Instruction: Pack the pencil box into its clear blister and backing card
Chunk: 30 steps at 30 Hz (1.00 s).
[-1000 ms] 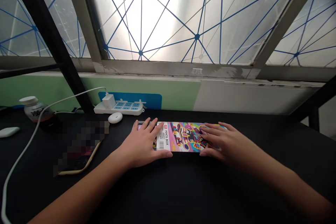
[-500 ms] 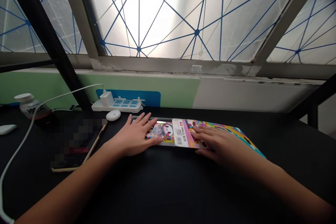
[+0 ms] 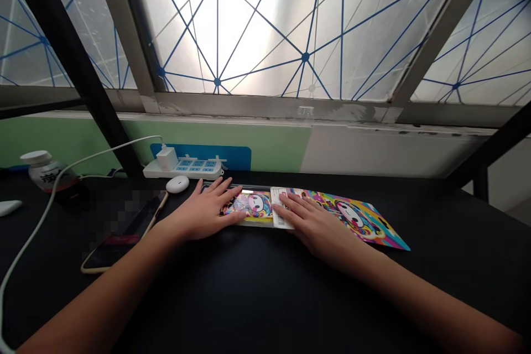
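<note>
"Where did the pencil box [image 3: 246, 204] lie?"

"Flat on the black table [image 3: 265, 298], near the far edge and about midway across. A bright printed card [image 3: 352, 218] with cartoon faces ran out from its right end, angled toward the near right, with the card's white barcode end against the box."

"Did either hand have hold of them?"

"Neither was grasping anything. The left hand [image 3: 203, 213] lay palm down on the left part of the box, fingers spread. The right hand [image 3: 319, 229] lay just as flat, its fingertips on the white end of the card. Both were relaxed, not clenched or curled around an edge."

"What was near them?"

"Just left of the left hand sat a white earbud case [image 3: 177, 183]. Behind that, a white power strip [image 3: 182, 168] stood against a blue patch on the wall, with a charger [image 3: 167, 159] plugged in and a white cable [image 3: 39, 232] looping away to the near left. Further left lay a phone [image 3: 120, 240], partly blurred, and beyond it stood a bottle [image 3: 50, 172] with a white cap."

"And beyond the table?"

"A green and white wall, then a large window [image 3: 257, 27] crossed by blue lines."
</note>
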### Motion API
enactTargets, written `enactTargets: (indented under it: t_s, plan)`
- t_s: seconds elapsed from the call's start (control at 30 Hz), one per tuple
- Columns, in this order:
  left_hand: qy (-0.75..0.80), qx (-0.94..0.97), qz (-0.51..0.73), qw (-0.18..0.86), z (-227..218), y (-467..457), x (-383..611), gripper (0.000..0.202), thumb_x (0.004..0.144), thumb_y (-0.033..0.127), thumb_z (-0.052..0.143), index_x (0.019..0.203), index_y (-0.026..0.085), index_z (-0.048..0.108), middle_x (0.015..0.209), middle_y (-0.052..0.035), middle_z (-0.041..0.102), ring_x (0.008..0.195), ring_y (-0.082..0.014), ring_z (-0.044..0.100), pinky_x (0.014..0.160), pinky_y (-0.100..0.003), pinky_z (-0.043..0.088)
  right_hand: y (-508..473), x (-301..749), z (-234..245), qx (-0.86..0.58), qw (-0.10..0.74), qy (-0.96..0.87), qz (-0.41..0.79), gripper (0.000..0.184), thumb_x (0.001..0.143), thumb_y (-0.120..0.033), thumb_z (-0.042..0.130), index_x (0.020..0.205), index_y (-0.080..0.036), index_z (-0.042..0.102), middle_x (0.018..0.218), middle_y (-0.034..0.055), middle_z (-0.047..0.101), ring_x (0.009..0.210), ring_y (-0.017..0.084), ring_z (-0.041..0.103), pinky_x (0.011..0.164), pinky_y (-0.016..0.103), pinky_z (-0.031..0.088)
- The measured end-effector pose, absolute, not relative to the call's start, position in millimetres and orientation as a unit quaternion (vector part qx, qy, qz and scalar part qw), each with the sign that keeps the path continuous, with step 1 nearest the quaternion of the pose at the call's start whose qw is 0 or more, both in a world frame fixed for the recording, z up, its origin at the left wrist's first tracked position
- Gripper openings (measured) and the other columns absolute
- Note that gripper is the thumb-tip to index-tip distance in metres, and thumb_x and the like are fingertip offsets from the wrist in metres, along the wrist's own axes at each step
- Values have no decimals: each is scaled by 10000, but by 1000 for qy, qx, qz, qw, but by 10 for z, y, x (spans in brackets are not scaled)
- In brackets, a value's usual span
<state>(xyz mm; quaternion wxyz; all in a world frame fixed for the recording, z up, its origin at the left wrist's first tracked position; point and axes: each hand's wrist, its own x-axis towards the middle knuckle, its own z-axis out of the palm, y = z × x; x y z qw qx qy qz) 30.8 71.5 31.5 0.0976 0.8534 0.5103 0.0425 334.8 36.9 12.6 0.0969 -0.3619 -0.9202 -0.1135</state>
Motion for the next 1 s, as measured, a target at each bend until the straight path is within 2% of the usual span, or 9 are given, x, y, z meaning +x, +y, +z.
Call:
enactTargets:
  t_s: [0.2, 0.4, 0.5, 0.6, 0.7, 0.77, 0.83, 0.9, 1.0]
  plan:
    - [529, 839, 19, 129, 405, 732, 245, 806, 914, 805, 252, 1581, 351, 245, 1676, -25, 114, 1549, -316, 35, 1189, -649, 21, 478, 3742, 184, -365, 84, -920, -115, 594, 940, -48, 433, 1489, -273, 466, 1530, 106, 487, 1393, 290, 469, 1100, 502, 450]
    - [553, 826, 38, 105, 352, 792, 200, 784, 932, 774, 269, 1570, 320, 300, 1672, -48, 142, 1544, -340, 70, 1178, -673, 49, 505, 3920, 438, -396, 132, -887, -198, 618, 879, 24, 370, 1426, -208, 539, 1424, 100, 606, 1262, 273, 606, 1072, 522, 471]
    - [558, 824, 63, 76, 295, 800, 261, 753, 961, 728, 264, 1564, 283, 335, 1665, -85, 175, 1538, -347, 113, 1192, -632, 107, 180, 3615, 542, -352, 171, -889, -237, 542, 908, -5, 369, 1391, -149, 568, 1401, 126, 621, 1245, 274, 618, 1051, 486, 494]
    - [561, 822, 81, 56, 247, 781, 334, 722, 985, 676, 274, 1558, 244, 359, 1654, -119, 213, 1533, -348, 144, 1191, -606, 165, -280, 3106, 392, -268, 181, -915, -242, 477, 947, -62, 350, 1354, -102, 595, 1363, 142, 645, 1211, 296, 642, 1013, 461, 524]
    - [559, 822, 95, 44, 216, 738, 405, 696, 998, 643, 279, 1548, 229, 381, 1644, -135, 246, 1530, -344, 160, 1187, -605, 189, -550, 2619, 92, -224, 227, -927, -196, 378, 988, -163, 389, 1233, -119, 674, 1214, 121, 737, 1074, 295, 712, 956, 435, 558]
    - [556, 824, 100, 38, 206, 700, 455, 684, 1005, 629, 271, 1539, 222, 399, 1639, -142, 264, 1527, -341, 177, 1188, -599, 197, -531, 2390, -32, -237, 211, -939, -131, 400, 1008, -316, 452, 1286, -95, 637, 1293, 163, 688, 1137, 320, 680, 947, 429, 564]
    - [552, 827, 100, 36, 204, 661, 506, 671, 1010, 615, 271, 1534, 219, 407, 1634, -146, 276, 1524, -337, 189, 1190, -592, 203, -390, 2248, -39, -263, 181, -947, -30, 497, 1001, -429, 492, 1369, -104, 576, 1403, 172, 609, 1277, 319, 584, 1052, 440, 496]
    - [546, 831, 96, 37, 212, 629, 547, 659, 1011, 606, 283, 1534, 225, 408, 1634, -144, 278, 1524, -332, 193, 1192, -584, 207, -215, 2179, 31, -279, 164, -944, 68, 457, 1002, -383, 513, 1402, -164, 554, 1438, 124, 591, 1363, 268, 499, 1150, 418, 391]
    - [542, 835, 89, 38, 231, 603, 579, 656, 1010, 607, 282, 1537, 235, 402, 1637, -137, 271, 1524, -327, 192, 1193, -578, 212, -45, 2159, 123, -280, 162, -935, 149, 390, 1006, -266, 502, 1388, -229, 568, 1422, 74, 603, 1395, 211, 448, 1201, 384, 294]
